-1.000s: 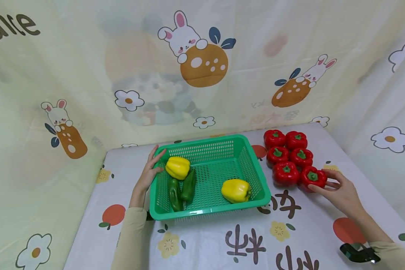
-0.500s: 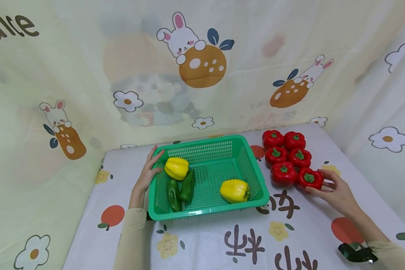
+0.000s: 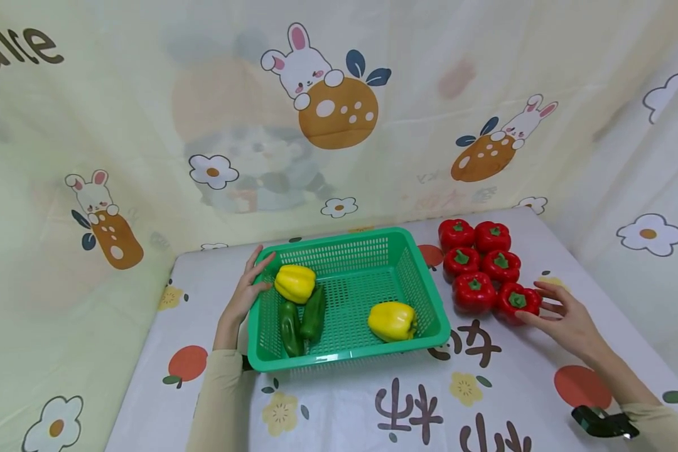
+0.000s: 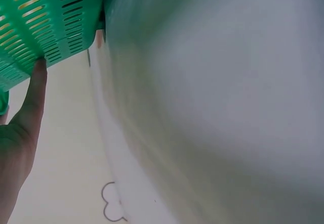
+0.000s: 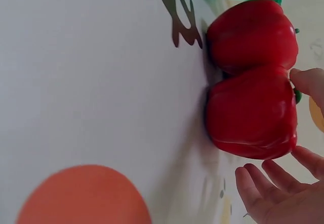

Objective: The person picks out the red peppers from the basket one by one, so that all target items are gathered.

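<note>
My left hand [image 3: 245, 292] rests at the left rim of a green plastic basket [image 3: 429, 295], its fingers fairly straight. In the left wrist view, one straight finger [image 4: 36, 87] touches the basket's slotted outer wall [image 4: 66, 24]. My right hand [image 3: 570, 323] is spread loosely at the right side of the nearest red bell pepper [image 3: 508, 304]. The right wrist view has the thumb [image 5: 309, 81] by that pepper's [image 5: 253, 115] stem and the other fingertips just beyond its side. Whether they touch it is hard to tell. Another red bell pepper [image 5: 253, 37] sits against it.
Inside the basket lie two yellow bell peppers [image 3: 295, 284] and two long green peppers [image 3: 314, 314]. Several more red bell peppers [image 3: 474, 292] stand in pairs right of the basket. A printed cloth covers the table [image 3: 339, 414]; a patterned curtain [image 3: 418, 125] hangs behind and at both sides.
My right hand has shifted slightly right relative to the nearest red bell pepper. The peppers and basket stay put, and my left hand has not moved. The head view has drifted slightly.
</note>
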`<state>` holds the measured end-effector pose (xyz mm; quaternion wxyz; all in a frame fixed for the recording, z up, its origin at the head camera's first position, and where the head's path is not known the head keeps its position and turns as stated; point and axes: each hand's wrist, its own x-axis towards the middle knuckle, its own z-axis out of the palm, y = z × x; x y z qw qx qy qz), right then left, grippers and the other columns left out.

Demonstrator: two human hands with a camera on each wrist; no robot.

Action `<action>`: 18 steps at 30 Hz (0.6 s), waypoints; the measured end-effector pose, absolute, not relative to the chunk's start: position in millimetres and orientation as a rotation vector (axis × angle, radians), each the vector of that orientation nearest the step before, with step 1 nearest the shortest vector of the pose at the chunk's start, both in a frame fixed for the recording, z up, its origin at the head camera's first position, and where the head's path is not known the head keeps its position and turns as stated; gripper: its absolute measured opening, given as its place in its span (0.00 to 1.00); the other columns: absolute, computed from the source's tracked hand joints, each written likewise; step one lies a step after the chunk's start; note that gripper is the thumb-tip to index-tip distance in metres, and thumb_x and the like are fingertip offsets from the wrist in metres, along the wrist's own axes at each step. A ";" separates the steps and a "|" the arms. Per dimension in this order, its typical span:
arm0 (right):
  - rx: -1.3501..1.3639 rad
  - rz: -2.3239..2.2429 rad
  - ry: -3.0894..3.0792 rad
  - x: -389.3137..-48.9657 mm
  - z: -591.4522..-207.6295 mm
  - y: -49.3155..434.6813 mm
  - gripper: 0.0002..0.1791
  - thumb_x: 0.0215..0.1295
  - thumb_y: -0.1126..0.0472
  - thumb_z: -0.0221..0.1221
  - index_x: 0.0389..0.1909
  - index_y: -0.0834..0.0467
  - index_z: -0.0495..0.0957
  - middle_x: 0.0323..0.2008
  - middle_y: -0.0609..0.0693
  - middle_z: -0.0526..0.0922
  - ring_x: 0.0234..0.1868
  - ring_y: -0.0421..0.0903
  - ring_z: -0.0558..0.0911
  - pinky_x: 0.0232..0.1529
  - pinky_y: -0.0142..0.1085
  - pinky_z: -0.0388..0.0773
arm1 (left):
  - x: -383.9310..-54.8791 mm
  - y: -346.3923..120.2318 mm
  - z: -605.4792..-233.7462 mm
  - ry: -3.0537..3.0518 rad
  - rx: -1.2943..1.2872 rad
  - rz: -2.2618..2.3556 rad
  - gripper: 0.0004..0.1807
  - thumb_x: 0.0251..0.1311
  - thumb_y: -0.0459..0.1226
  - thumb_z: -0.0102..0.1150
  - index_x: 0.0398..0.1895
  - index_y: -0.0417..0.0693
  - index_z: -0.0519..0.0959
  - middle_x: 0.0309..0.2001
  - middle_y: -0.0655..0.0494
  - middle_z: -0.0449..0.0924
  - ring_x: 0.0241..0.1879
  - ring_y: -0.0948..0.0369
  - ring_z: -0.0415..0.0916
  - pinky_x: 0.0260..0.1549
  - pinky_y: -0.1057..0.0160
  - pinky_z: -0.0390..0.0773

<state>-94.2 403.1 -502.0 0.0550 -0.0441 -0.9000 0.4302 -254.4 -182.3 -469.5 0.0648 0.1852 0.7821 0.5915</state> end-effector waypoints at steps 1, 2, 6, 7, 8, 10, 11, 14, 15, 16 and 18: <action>-0.128 1.298 -2.734 -95.1 -501.1 403.8 0.42 0.65 0.56 0.64 0.71 0.69 0.54 0.63 0.75 0.63 0.55 0.74 0.70 0.33 0.21 0.74 | -254.1 -182.4 -469.4 2.361 0.561 1.783 0.34 0.60 0.19 0.47 0.72 0.32 0.59 0.79 0.44 0.32 0.76 0.45 0.27 0.66 0.32 0.37; -0.122 1.291 -2.735 -96.1 -499.8 404.6 0.41 0.65 0.56 0.63 0.71 0.69 0.54 0.63 0.76 0.63 0.55 0.74 0.69 0.33 0.21 0.74 | -253.9 -182.6 -469.0 2.365 0.564 1.778 0.34 0.60 0.19 0.47 0.72 0.32 0.59 0.79 0.43 0.32 0.76 0.44 0.27 0.66 0.31 0.37; -0.108 1.255 -2.751 -102.6 -493.4 407.0 0.40 0.66 0.55 0.62 0.70 0.69 0.55 0.63 0.75 0.65 0.56 0.74 0.69 0.33 0.21 0.74 | -252.8 -183.7 -466.9 2.393 0.582 1.757 0.33 0.59 0.19 0.49 0.71 0.30 0.60 0.78 0.40 0.33 0.76 0.42 0.28 0.66 0.30 0.38; -0.105 1.251 -2.756 -104.8 -491.6 407.2 0.41 0.66 0.54 0.62 0.71 0.69 0.55 0.63 0.75 0.64 0.56 0.74 0.68 0.32 0.21 0.74 | -252.5 -184.1 -466.4 2.402 0.582 1.754 0.33 0.59 0.19 0.49 0.71 0.30 0.61 0.78 0.39 0.34 0.76 0.41 0.29 0.65 0.30 0.38; -0.104 1.247 -2.762 -107.2 -489.7 407.3 0.41 0.66 0.53 0.62 0.71 0.69 0.55 0.63 0.76 0.64 0.57 0.75 0.68 0.32 0.22 0.74 | -252.2 -184.6 -465.8 2.413 0.584 1.748 0.33 0.59 0.19 0.49 0.71 0.30 0.61 0.78 0.39 0.35 0.76 0.41 0.29 0.65 0.30 0.38; -0.104 1.228 -2.780 -112.3 -485.7 407.1 0.42 0.66 0.52 0.62 0.71 0.68 0.55 0.63 0.76 0.64 0.57 0.76 0.68 0.33 0.27 0.78 | -251.7 -185.3 -464.7 2.431 0.579 1.735 0.32 0.60 0.20 0.49 0.71 0.30 0.62 0.78 0.40 0.36 0.76 0.42 0.30 0.66 0.30 0.38; -0.104 1.223 -2.788 -114.8 -483.4 406.8 0.42 0.66 0.51 0.61 0.72 0.68 0.54 0.63 0.76 0.63 0.57 0.76 0.68 0.33 0.31 0.80 | -251.5 -185.8 -464.2 2.437 0.575 1.729 0.32 0.60 0.20 0.49 0.70 0.30 0.62 0.78 0.40 0.37 0.76 0.42 0.31 0.66 0.30 0.38; -0.105 1.205 -2.811 -121.6 -476.3 405.7 0.43 0.67 0.49 0.60 0.72 0.69 0.54 0.64 0.77 0.62 0.58 0.77 0.67 0.38 0.49 0.83 | -251.2 -186.0 -462.2 2.446 0.567 1.708 0.31 0.62 0.21 0.49 0.71 0.32 0.62 0.78 0.41 0.38 0.76 0.43 0.31 0.65 0.29 0.38; -0.105 1.203 -2.816 -123.7 -473.7 405.3 0.43 0.67 0.49 0.60 0.72 0.68 0.53 0.64 0.77 0.62 0.58 0.77 0.67 0.39 0.54 0.82 | -251.3 -186.1 -461.3 2.447 0.567 1.704 0.31 0.63 0.22 0.48 0.71 0.32 0.62 0.78 0.41 0.38 0.77 0.43 0.31 0.65 0.29 0.38; -0.105 1.204 -2.818 -125.7 -471.3 404.8 0.43 0.67 0.48 0.59 0.72 0.68 0.53 0.64 0.77 0.62 0.58 0.78 0.67 0.41 0.59 0.80 | -251.4 -186.1 -460.5 2.446 0.568 1.702 0.31 0.63 0.22 0.48 0.72 0.32 0.62 0.78 0.41 0.38 0.77 0.43 0.31 0.65 0.29 0.39; -0.107 1.204 -2.826 -129.6 -467.2 403.8 0.44 0.67 0.46 0.59 0.73 0.68 0.52 0.65 0.77 0.61 0.59 0.78 0.66 0.43 0.64 0.77 | -251.7 -186.5 -458.9 2.445 0.580 1.698 0.31 0.64 0.22 0.47 0.72 0.32 0.61 0.78 0.41 0.38 0.76 0.43 0.32 0.65 0.29 0.42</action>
